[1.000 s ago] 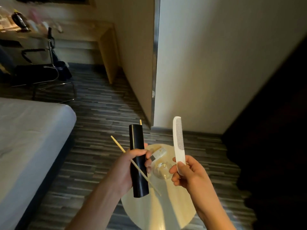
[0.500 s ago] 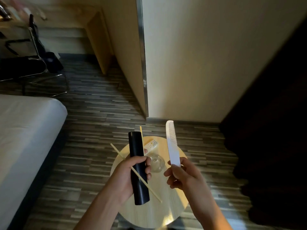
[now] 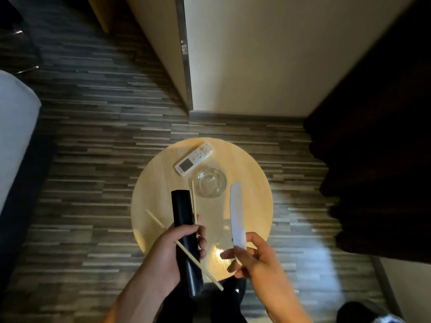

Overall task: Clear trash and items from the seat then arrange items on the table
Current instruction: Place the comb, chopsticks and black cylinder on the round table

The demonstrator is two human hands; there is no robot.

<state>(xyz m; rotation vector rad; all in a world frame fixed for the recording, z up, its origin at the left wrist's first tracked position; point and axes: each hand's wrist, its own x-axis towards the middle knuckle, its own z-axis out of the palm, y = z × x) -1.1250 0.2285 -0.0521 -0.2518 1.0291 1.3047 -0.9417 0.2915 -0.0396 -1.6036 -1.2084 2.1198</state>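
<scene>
My left hand (image 3: 170,248) grips a long black remote-like bar (image 3: 183,213) together with two thin wooden chopsticks (image 3: 193,203) that cross it. My right hand (image 3: 254,259) pinches the lower end of a white comb (image 3: 237,215), which points up and away. Both hands hover over the near half of a small round wooden table (image 3: 254,190). On the table's far part lie a white air-conditioner remote (image 3: 194,158) and a clear glass ashtray (image 3: 211,182).
A bed (image 3: 16,127) with a white sheet fills the left edge. A wall corner with a metal strip (image 3: 185,57) rises behind the table. A dark seat or curtain mass (image 3: 373,159) stands to the right. Striped wood flooring surrounds the table.
The view has tilted down and closed in, so the table now lies directly below. Both hands have lowered over it, still holding the same items; the comb now looks blurred.
</scene>
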